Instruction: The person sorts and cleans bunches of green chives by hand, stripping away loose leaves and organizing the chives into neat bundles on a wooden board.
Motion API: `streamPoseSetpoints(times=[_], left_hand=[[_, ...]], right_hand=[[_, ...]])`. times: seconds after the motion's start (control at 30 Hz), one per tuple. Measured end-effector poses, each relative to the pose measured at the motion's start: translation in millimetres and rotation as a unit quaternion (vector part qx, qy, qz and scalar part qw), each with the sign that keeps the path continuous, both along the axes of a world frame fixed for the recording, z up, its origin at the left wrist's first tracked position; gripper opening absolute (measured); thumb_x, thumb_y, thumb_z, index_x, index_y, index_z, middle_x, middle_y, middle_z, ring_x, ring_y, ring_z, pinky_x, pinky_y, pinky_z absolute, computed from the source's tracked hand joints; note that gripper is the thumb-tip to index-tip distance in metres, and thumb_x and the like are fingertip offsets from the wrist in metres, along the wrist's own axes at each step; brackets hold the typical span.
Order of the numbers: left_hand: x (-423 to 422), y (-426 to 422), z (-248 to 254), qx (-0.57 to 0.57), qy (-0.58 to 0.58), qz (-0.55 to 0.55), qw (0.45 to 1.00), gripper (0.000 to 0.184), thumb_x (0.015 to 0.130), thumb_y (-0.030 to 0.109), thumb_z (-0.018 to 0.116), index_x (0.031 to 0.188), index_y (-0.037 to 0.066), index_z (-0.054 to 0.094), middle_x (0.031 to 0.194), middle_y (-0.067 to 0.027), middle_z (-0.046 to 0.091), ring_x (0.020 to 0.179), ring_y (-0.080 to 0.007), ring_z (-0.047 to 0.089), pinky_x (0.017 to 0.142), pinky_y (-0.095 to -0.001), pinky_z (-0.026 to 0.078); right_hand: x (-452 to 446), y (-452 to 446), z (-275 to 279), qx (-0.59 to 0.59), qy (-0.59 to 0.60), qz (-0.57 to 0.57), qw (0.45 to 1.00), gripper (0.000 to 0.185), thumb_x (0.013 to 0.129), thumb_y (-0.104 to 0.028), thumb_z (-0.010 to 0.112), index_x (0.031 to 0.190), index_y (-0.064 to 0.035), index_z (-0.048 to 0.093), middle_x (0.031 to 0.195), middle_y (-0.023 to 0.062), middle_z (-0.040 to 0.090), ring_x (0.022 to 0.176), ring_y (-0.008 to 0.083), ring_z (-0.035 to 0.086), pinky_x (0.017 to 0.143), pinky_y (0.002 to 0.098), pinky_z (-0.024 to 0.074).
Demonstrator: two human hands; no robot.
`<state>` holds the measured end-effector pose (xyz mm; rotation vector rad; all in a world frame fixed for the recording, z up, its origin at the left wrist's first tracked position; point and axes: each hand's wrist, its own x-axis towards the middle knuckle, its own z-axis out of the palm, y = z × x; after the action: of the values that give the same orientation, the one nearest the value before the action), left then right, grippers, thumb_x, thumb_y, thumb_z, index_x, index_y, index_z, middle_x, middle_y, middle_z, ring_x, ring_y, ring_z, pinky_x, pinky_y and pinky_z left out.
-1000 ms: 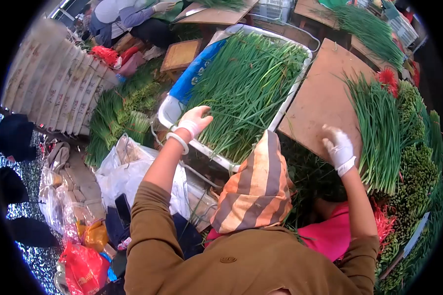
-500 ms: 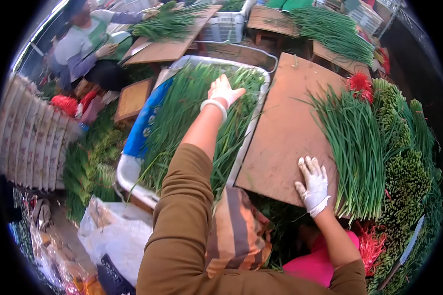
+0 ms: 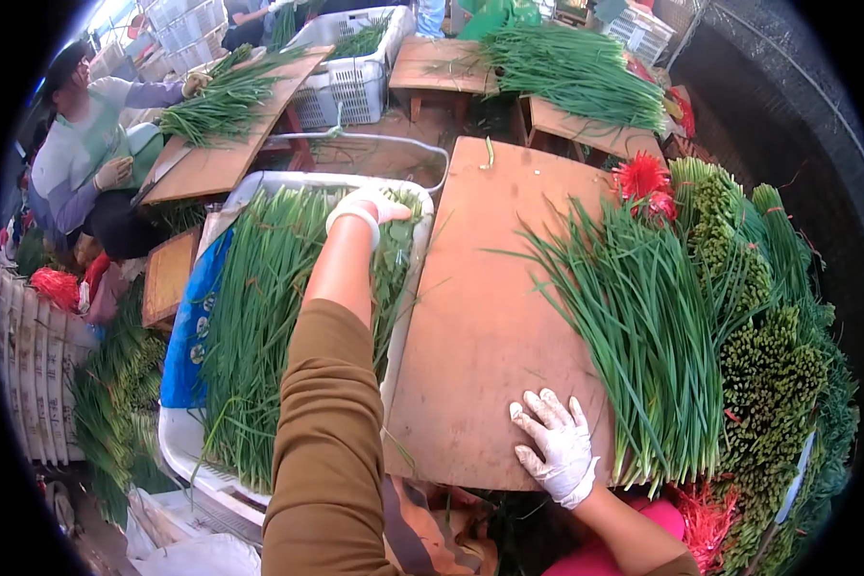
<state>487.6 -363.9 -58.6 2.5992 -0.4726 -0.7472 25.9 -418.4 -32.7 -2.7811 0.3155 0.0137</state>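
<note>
The left hand (image 3: 371, 205) touches greens (image 3: 269, 326) in the white crate (image 3: 180, 444); the right hand (image 3: 559, 447) rests on the board (image 3: 494, 317).

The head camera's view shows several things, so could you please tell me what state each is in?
White plastic tub: open-topped, holding long green stalks.
Brown wooden board: flat, greens along its right side.
Blue printed sheet: inside the tub's left edge.
White slatted crate: open, greens inside.
Left gloved hand: at the tub's far end, grip unclear.
Right gloved hand: open on the board.

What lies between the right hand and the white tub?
The brown board, mostly bare, lies between the right hand and the tub, as the head view shows.
</note>
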Motion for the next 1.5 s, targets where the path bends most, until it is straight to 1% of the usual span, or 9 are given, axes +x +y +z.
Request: streamPoseSetpoints(times=[0.1,0.17,0.5,0.93,1.0,1.13,1.2,1.33,1.5], left_hand=[[-11,8,-9,-0.038,-0.05,-0.019,0.998,0.093,0.06,0.061,0.073,0.13,0.004,0.05,0.127,-0.0209,0.054,0.118,-0.0305,0.053,0.098,-0.0362,0.041],[0,1,-55,-0.081,-0.099,0.036,0.991,0.088,0.061,0.054,0.075,0.128,0.004,0.049,0.122,-0.0198,0.058,0.112,-0.0313,0.056,0.096,-0.0358,0.043],[-37,125,4,-0.522,-0.023,0.141,0.841,0.071,0.065,0.015,0.08,0.125,-0.002,0.046,0.11,-0.0084,0.061,0.097,-0.0165,0.058,0.088,-0.029,0.046],[-190,276,95,-0.624,-0.069,0.158,0.762,0.048,0.069,-0.005,0.074,0.111,0.006,0.054,0.095,-0.0008,0.06,0.082,-0.01,0.057,0.073,-0.0239,0.049],[-211,283,96,-0.617,-0.097,0.157,0.765,0.047,0.07,-0.005,0.074,0.111,0.006,0.054,0.095,-0.0009,0.06,0.081,-0.0095,0.057,0.072,-0.0235,0.049],[-247,282,112,-0.585,-0.168,0.151,0.779,0.045,0.069,-0.003,0.074,0.108,0.005,0.054,0.092,-0.0016,0.06,0.08,-0.0099,0.058,0.072,-0.0241,0.049],[-264,274,130,-0.56,-0.197,0.148,0.791,0.044,0.068,-0.003,0.074,0.107,0.005,0.055,0.092,-0.0019,0.06,0.08,-0.0099,0.058,0.072,-0.0241,0.049],[-280,252,175,-0.521,-0.244,0.05,0.817,0.044,0.064,0.0,0.075,0.104,0.005,0.057,0.095,-0.0041,0.06,0.085,-0.0127,0.058,0.078,-0.027,0.049],[-310,197,295,-0.566,-0.335,-0.085,0.749,0.045,0.063,0.001,0.076,0.104,0.005,0.058,0.099,-0.0069,0.061,0.089,-0.0167,0.06,0.082,-0.0288,0.048]], right_hand=[[-2,1,1,-0.006,-0.005,0.0,1.0,0.053,0.08,-0.03,0.061,0.131,-0.0187,0.051,0.136,0.0081,0.046,0.128,0.0291,0.041,0.106,0.0538,0.0242],[-3,1,1,-0.012,-0.013,-0.002,1.0,0.051,0.08,-0.029,0.061,0.13,-0.019,0.052,0.135,0.0077,0.047,0.127,0.0288,0.041,0.105,0.0535,0.0257],[-13,3,-8,-0.023,-0.098,-0.002,0.995,0.046,0.08,-0.025,0.06,0.125,-0.0198,0.056,0.13,0.006,0.052,0.124,0.0269,0.046,0.104,0.0533,0.0288],[-13,23,-10,-0.038,-0.215,-0.049,0.975,0.041,0.073,-0.007,0.063,0.113,-0.0161,0.063,0.119,0.0079,0.059,0.118,0.028,0.05,0.101,0.0495,0.0343],[3,43,21,0.108,-0.262,0.052,0.958,0.04,0.073,-0.004,0.062,0.113,-0.0087,0.063,0.116,0.008,0.062,0.114,0.0268,0.055,0.097,0.0329,0.042],[38,128,28,0.423,-0.184,0.055,0.886,0.061,0.077,-0.011,0.066,0.134,-0.0067,0.045,0.133,0.0132,0.051,0.123,0.027,0.049,0.098,0.0312,0.0431],[56,152,61,0.299,-0.228,0.106,0.921,0.083,0.074,-0.008,0.071,0.144,-0.0044,0.025,0.143,0.0126,0.041,0.105,0.024,0.061,0.089,0.0295,0.0489],[88,169,139,0.367,-0.083,0.038,0.926,0.099,0.062,-0.028,0.08,0.142,-0.0059,0.027,0.12,0.0199,0.058,0.1,0.0318,0.062,0.085,0.0352,0.0502],[98,120,229,0.387,-0.261,0.129,0.875,0.079,0.062,-0.034,0.08,0.128,-0.0075,0.044,0.109,0.0198,0.062,0.1,0.0329,0.062,0.085,0.0365,0.0499]])
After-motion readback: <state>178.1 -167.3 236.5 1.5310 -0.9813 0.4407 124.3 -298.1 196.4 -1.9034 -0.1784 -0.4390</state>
